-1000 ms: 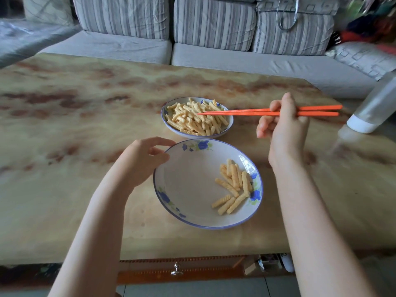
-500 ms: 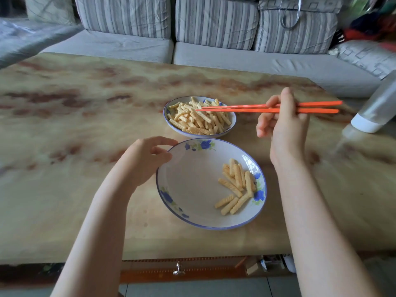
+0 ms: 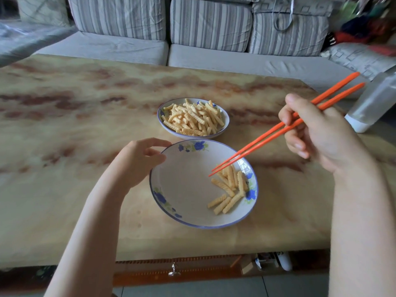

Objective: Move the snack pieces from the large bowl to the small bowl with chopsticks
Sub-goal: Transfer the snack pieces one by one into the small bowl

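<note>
head view. the right hand (image 3: 317, 133) grips a pair of orange chopsticks (image 3: 267, 136), thumb and curled fingers clamped round the shafts near their mid-length. the thick ends point up and to the right; the thin tips slope down and to the left into the large bowl (image 3: 177, 189). the tips lie close together, with only a narrow gap, and carry nothing. they end at the upper left edge of the snack pieces (image 3: 229, 187) that lie in the right part of that bowl; whether the tips touch a piece cannot be told.

the left hand (image 3: 139, 161) sits at the upper left rim of the large bowl, fingers loosely curled, with the thumb and forefinger tips at the rim. whether they pinch the rim or only touch it cannot be told.

the small bowl (image 3: 226, 118) stands just behind the large bowl, the two rims nearly touching, and holds a full heap of ridged yellow sticks. both bowls are white with blue flowers and stand on a marbled table (image 3: 64, 125). a clear bottle (image 3: 372, 103) stands inverted on its white cap at the table's right edge. a striped sofa (image 3: 210, 24) runs behind the table.
</note>
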